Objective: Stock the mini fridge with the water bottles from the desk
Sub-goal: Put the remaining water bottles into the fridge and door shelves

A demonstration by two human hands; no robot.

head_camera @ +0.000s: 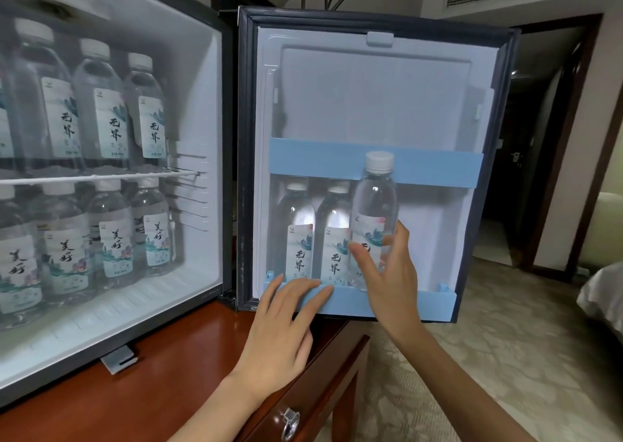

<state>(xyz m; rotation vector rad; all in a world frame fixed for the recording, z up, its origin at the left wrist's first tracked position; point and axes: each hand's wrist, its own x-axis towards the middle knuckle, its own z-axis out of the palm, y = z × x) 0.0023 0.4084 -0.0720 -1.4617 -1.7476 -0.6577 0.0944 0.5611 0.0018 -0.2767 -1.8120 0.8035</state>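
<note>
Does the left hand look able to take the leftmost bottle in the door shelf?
Probably yes: the left hand rests on the blue rail right below that bottle, and nothing covers its body.

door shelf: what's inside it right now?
Two labelled bottles stand inside the door shelf, at its left, behind the blue rail. A third bottle, gripped by the right hand, is in front of that rail, not yet in. The front lip hides their bases.

Head-worn wide view, forward and down, close to open mini fridge (205,104)
</note>
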